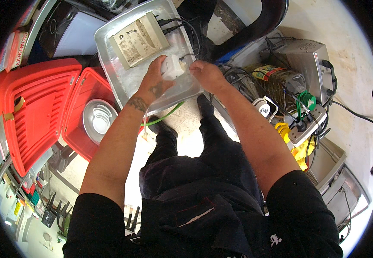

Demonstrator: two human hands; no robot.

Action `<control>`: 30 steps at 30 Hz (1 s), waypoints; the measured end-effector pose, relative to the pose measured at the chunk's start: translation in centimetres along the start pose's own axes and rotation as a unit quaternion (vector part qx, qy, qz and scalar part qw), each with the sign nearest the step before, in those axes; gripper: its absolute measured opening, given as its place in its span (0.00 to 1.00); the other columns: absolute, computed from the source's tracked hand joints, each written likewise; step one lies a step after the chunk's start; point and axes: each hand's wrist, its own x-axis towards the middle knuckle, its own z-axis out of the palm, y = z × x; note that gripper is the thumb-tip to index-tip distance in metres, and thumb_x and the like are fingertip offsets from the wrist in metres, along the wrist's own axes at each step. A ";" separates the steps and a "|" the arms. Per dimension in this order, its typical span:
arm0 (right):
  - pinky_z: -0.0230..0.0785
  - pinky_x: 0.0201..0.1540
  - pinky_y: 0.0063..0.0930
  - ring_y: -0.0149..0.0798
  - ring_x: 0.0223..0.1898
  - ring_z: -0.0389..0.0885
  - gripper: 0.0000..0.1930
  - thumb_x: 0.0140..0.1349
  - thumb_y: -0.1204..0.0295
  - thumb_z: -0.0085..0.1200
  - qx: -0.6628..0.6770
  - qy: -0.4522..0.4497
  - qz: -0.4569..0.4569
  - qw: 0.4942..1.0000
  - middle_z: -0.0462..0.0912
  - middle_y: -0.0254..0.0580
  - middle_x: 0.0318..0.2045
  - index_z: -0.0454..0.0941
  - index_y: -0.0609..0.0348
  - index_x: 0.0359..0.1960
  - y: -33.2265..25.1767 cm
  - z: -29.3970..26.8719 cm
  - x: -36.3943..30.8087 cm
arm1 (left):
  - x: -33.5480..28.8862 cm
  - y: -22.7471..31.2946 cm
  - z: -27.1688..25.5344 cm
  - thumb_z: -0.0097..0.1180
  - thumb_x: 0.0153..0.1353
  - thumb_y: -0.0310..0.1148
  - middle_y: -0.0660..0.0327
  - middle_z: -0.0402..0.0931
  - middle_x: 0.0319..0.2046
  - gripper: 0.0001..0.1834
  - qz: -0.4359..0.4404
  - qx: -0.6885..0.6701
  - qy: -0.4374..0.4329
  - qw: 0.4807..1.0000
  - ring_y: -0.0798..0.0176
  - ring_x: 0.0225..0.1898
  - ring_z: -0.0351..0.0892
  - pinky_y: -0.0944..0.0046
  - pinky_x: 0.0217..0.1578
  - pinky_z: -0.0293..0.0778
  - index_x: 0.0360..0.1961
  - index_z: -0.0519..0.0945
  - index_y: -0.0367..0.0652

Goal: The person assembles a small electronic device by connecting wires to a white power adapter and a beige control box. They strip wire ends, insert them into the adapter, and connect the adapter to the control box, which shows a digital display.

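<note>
A dented metal tray (128,81) lies ahead of me. In it sits a beige, stained box (139,41) with black cables (175,23) coming from its right side. My left hand (154,81) is closed around a small white box (174,68) at the tray's near part, thumb and fingers on its sides. From that white box a thin dark cord runs up and to the right. Just right of it, over the tray's rim, my right hand (208,75) is closed with its fingertips pinched together. What they hold, if anything, is hidden.
On the left, a red cooler (77,124) stands with its lid up, a bowl (87,129) of white dishes inside. To the right are tangled cables, a large bottle (277,81), a metal appliance (300,60) and a white power strip (309,124). A green hose (165,116) crosses below the tray.
</note>
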 end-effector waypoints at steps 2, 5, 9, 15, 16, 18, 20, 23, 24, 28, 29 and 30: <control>0.76 0.43 0.37 0.49 0.40 0.86 0.08 0.64 0.68 0.58 0.054 -0.018 -0.008 0.998 0.86 0.50 0.36 0.81 0.58 0.40 0.2 0.2 -0.1 | 0.9 1.3 -0.6 0.76 0.47 0.32 0.52 0.72 0.56 0.48 -0.064 -0.128 -0.038 0.989 0.52 0.52 0.77 0.56 0.52 0.76 0.67 0.61 0.41; 0.76 0.44 0.36 0.45 0.40 0.86 0.08 0.63 0.69 0.59 0.075 -0.022 -0.015 0.997 0.86 0.48 0.37 0.81 0.60 0.39 0.2 0.4 -0.2 | 2.2 3.5 -2.2 0.74 0.52 0.37 0.56 0.75 0.52 0.44 -0.195 -0.332 -0.070 0.920 0.57 0.45 0.82 0.57 0.42 0.81 0.66 0.61 0.42; 0.75 0.43 0.32 0.37 0.37 0.84 0.09 0.63 0.67 0.61 0.121 -0.032 0.030 0.992 0.85 0.43 0.33 0.81 0.59 0.40 -0.1 0.1 -0.1 | 3.7 6.1 -4.9 0.66 0.61 0.47 0.60 0.80 0.45 0.32 -0.259 -0.469 -0.064 0.842 0.58 0.39 0.84 0.57 0.38 0.82 0.61 0.71 0.44; 0.67 0.38 0.26 0.27 0.31 0.72 0.10 0.67 0.63 0.57 0.185 -0.052 0.121 0.974 0.81 0.28 0.30 0.83 0.54 0.38 0.1 -0.9 0.8 | 4.2 6.8 -6.1 0.64 0.61 0.55 0.61 0.80 0.45 0.31 -0.282 -0.434 -0.050 0.854 0.60 0.36 0.83 0.60 0.35 0.80 0.57 0.75 0.46; 0.66 0.38 0.26 0.27 0.31 0.70 0.11 0.67 0.60 0.56 0.225 -0.069 0.110 0.966 0.80 0.27 0.30 0.83 0.53 0.38 0.2 -1.0 0.8 | 4.2 6.7 -5.6 0.66 0.58 0.57 0.60 0.79 0.45 0.34 -0.283 -0.404 -0.044 0.869 0.61 0.35 0.82 0.61 0.36 0.79 0.56 0.74 0.45; 0.64 0.39 0.25 0.27 0.32 0.68 0.15 0.69 0.54 0.53 0.285 -0.108 0.125 0.944 0.78 0.25 0.31 0.84 0.51 0.37 0.3 -1.2 0.9 | 4.2 6.3 -4.0 0.68 0.55 0.59 0.59 0.78 0.45 0.39 -0.277 -0.342 -0.015 0.898 0.62 0.36 0.81 0.62 0.37 0.77 0.58 0.71 0.43; 0.63 0.41 0.25 0.27 0.33 0.67 0.19 0.69 0.49 0.52 0.296 -0.118 0.118 0.941 0.77 0.24 0.32 0.83 0.50 0.37 0.3 -1.3 0.7 | 4.3 6.1 -1.8 0.71 0.52 0.57 0.58 0.78 0.44 0.43 -0.268 -0.274 0.029 0.923 0.61 0.38 0.80 0.63 0.39 0.77 0.61 0.68 0.42; 0.62 0.43 0.26 0.26 0.35 0.67 0.22 0.67 0.44 0.52 0.362 -0.116 0.169 0.909 0.74 0.25 0.33 0.82 0.49 0.36 0.1 -1.7 0.6 | 4.3 5.8 0.4 0.75 0.49 0.49 0.47 0.74 0.53 0.51 -0.132 -0.043 0.047 0.989 0.49 0.46 0.81 0.56 0.47 0.77 0.68 0.60 0.42; 0.62 0.44 0.26 0.26 0.35 0.67 0.23 0.66 0.42 0.53 0.392 -0.111 0.197 0.892 0.74 0.25 0.33 0.81 0.49 0.34 0.0 -1.8 0.6 | 3.9 5.9 1.0 0.75 0.49 0.47 0.45 0.73 0.56 0.52 -0.105 0.062 0.047 0.991 0.48 0.46 0.80 0.55 0.48 0.77 0.69 0.59 0.42; 0.60 0.30 0.23 0.26 0.27 0.68 0.23 0.55 0.43 0.66 0.363 -0.064 0.226 0.902 0.74 0.27 0.24 0.80 0.50 0.29 -1.0 -1.5 1.0 | 1.9 6.6 3.0 0.73 0.49 0.36 0.42 0.69 0.51 0.53 -0.108 0.060 -0.019 0.992 0.38 0.50 0.76 0.50 0.52 0.76 0.72 0.55 0.42; 0.59 0.27 0.21 0.25 0.24 0.66 0.21 0.57 0.47 0.66 0.351 -0.053 0.216 0.910 0.71 0.26 0.23 0.77 0.51 0.27 -1.3 -1.5 1.1 | 1.5 6.9 3.5 0.71 0.49 0.30 0.39 0.67 0.47 0.51 -0.052 0.054 0.026 0.997 0.35 0.44 0.79 0.47 0.45 0.77 0.72 0.55 0.44; 0.57 0.25 0.19 0.24 0.21 0.64 0.19 0.60 0.51 0.65 0.335 -0.042 0.205 0.919 0.69 0.25 0.21 0.74 0.51 0.25 -1.7 -1.4 1.1 | 1.2 7.0 4.0 0.69 0.50 0.30 0.40 0.68 0.48 0.50 -0.034 0.027 0.031 0.999 0.34 0.48 0.77 0.47 0.48 0.76 0.72 0.55 0.40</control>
